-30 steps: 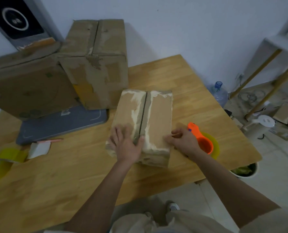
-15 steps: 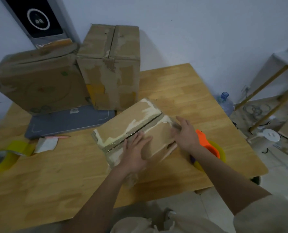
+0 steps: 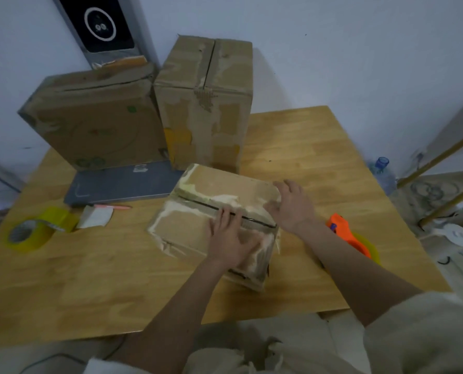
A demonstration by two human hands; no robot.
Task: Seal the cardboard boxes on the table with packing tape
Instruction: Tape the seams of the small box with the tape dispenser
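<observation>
A small worn cardboard box (image 3: 198,209) lies in the middle of the wooden table (image 3: 89,279), its top seam running left to right. My left hand (image 3: 231,237) rests flat on the near flap, fingers spread across the seam. My right hand (image 3: 292,205) grips the box's right end at the seam. An orange tape dispenser (image 3: 346,234) with yellow tape lies just right of the box. A loose roll of yellow tape (image 3: 35,232) sits at the table's left. Two bigger boxes, one tall (image 3: 206,109) and one wide (image 3: 95,122), stand at the back.
A dark grey flat case (image 3: 122,184) lies under the wide box, with a pink pen (image 3: 114,207) and a white paper scrap (image 3: 95,217) beside it. A water bottle (image 3: 381,171) and cluttered floor lie right of the table. A wall panel (image 3: 100,25) hangs behind.
The small box has been turned about a quarter turn, so its seam now runs crosswise. Both hands stayed on it; the right hand moved to its right end.
</observation>
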